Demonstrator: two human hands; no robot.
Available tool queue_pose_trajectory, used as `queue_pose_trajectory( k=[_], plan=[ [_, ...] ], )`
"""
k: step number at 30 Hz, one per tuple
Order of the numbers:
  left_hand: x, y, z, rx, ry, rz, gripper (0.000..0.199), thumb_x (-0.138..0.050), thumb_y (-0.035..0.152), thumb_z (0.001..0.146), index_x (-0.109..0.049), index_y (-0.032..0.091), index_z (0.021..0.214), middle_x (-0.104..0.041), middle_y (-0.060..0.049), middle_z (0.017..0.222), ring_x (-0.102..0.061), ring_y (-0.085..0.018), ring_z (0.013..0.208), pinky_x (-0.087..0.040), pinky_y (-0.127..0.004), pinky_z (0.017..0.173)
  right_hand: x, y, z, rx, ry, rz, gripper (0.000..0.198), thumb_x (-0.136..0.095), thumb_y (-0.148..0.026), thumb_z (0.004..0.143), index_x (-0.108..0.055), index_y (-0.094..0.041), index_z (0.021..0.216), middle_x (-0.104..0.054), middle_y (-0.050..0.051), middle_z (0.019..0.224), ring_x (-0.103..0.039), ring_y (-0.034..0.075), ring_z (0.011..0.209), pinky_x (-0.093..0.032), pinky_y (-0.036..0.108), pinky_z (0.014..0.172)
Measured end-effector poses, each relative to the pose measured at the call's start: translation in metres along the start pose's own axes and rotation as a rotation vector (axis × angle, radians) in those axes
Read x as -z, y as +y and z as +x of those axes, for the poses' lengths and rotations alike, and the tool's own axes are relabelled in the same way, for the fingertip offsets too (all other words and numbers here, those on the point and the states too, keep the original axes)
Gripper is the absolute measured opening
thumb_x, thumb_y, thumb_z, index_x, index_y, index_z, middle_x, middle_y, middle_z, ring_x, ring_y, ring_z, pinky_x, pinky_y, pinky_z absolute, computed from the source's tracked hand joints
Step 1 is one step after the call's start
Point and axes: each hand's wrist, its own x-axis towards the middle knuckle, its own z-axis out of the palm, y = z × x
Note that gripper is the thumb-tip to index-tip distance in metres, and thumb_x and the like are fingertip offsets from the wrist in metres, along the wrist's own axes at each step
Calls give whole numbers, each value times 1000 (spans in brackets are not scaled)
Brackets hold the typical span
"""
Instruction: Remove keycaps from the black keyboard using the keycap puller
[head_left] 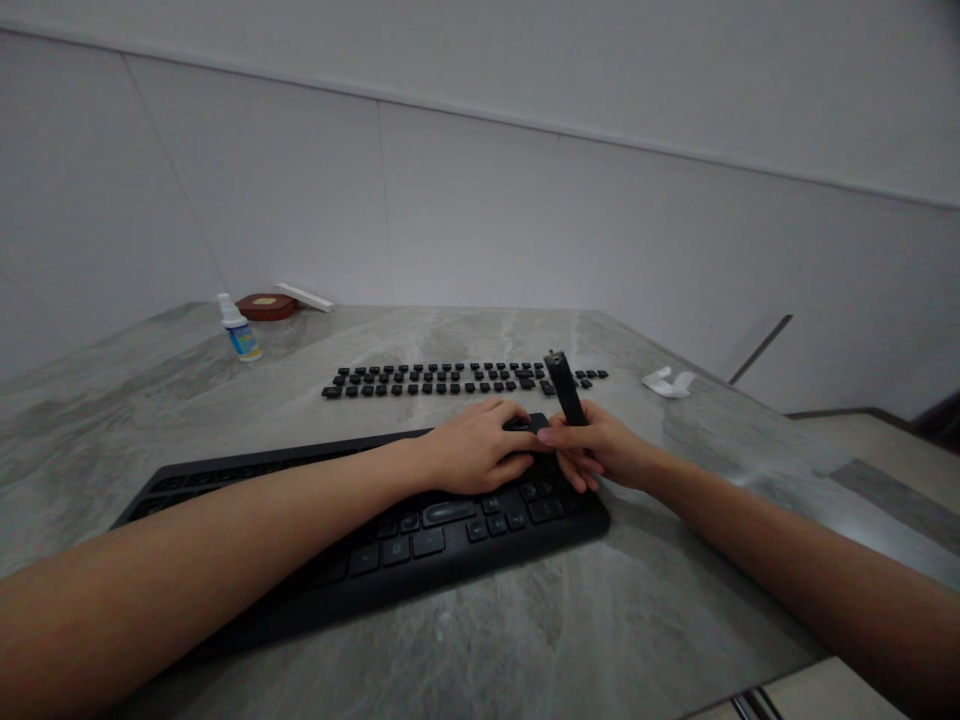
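- A long black plastic keyboard is laid on the grey marbled table.
- A slim black stick-shaped tool is gripped by the right hand above the keyboard's right end.
- The left hand is bent over the keyboard; whether anything is pinched cannot be told.
- Beyond, small black keycaps are lined up.

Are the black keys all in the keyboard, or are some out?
Some are out: rows of loose keys lie on the tabletop beyond the keyboard. Other keys sit in its near side. Under the hands, I cannot tell.
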Motion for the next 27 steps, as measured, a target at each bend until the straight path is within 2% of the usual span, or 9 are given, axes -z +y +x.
queue_pose_trajectory(
  k=[5, 10, 16, 21, 27],
  plan=[
    [2, 1, 1, -3, -7, -14, 27, -52, 26, 94, -65, 23, 118, -55, -11, 120, -53, -24, 110, -45, -43, 101, -3, -3, -2, -50, 34, -80, 42, -64, -52, 81, -57, -16, 62, -38, -9, 33, -37, 7, 26, -26, 16, 26],
    [1, 0, 0, -7, 4, -24, 33, -51, 26, 95, -61, 26, 126, -54, -10, 123, -52, -24, 111, -45, -43, 102, -11, -5, -4, -32, 71, -101, 52, -65, -54, 78, -42, -19, 46, -34, -8, 32, -38, 7, 26, -26, 18, 28],
    [2, 0, 0, -35, -32, -23, 31, -47, 24, 97, -62, 20, 124, -54, -11, 127, -52, -24, 117, -42, -41, 108, -27, -6, -5, -42, 321, -98, 38, -66, -43, 72, -48, -19, 48, -38, -6, 32, -42, 9, 29, -33, 21, 33],
    [2, 0, 1, -41, -31, -52, 32, -47, 21, 96, -61, 22, 125, -55, -10, 131, -52, -23, 119, -43, -42, 107, -33, -2, -4, -5, 464, 16, 42, -67, -38, 68, -39, -22, 42, -33, -6, 32, -42, 10, 32, -32, 21, 33],
    [-1, -3, 1, -99, -26, -109, 35, -45, 16, 97, -59, 16, 129, -53, -9, 142, -44, -26, 134, -38, -48, 114, -34, -4, -2, -30, 598, 130, 38, -69, -32, 64, -40, -20, 42, -36, -5, 35, -28, 5, 31, -20, 19, 28]
  ],
)
